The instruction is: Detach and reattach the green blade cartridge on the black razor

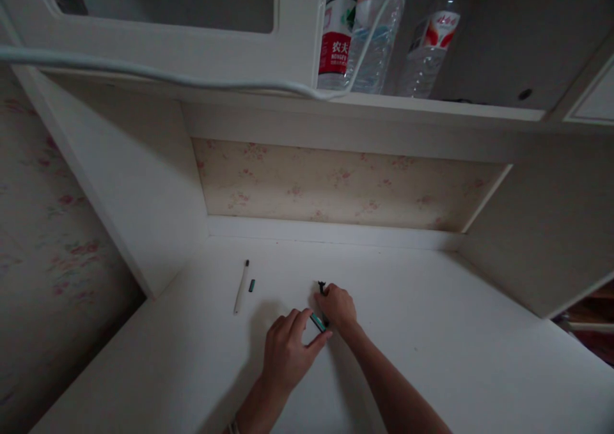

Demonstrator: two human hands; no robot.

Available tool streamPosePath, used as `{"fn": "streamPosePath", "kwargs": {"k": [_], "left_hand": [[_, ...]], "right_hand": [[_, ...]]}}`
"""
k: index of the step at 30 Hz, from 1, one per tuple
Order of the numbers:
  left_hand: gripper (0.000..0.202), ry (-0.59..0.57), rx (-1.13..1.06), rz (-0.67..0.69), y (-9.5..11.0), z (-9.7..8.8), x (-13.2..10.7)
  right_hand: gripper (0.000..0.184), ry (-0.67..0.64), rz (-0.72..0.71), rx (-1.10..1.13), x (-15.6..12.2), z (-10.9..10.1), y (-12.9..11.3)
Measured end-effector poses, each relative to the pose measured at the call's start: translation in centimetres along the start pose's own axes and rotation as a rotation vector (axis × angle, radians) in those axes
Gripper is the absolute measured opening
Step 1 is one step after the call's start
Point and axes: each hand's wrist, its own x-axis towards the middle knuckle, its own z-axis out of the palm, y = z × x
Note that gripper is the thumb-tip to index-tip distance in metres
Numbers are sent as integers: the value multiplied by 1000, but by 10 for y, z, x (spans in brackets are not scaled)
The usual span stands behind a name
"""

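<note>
Both my hands meet over the middle of a white desk [432, 357]. My left hand [288, 351] pinches a small dark teal piece [318, 322] between thumb and forefinger. My right hand [339, 306] is closed in a fist around a small black object [322, 287] whose tip sticks out beyond the knuckles; its shape is hard to make out. To the left a white pen [241, 287] lies on the desk, with a small teal cap [252, 285] just beside it.
The desk sits in a white alcove with side panels [144, 191] and a floral back wall [336, 185]. A shelf above holds three plastic water bottles [336, 31]. Floral wallpaper covers the wall at far left.
</note>
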Motion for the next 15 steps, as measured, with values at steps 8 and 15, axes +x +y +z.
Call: {"fn": "streamPosePath", "kwargs": {"k": [8,15], "left_hand": [[40,-35,-19,-8,-1,-2,1],[40,-44,-1,-36,-2,-1,0]], "right_hand": [[36,39,-74,162,-10,-6,6],[43,53,-169,552,-48,-6,23]]}}
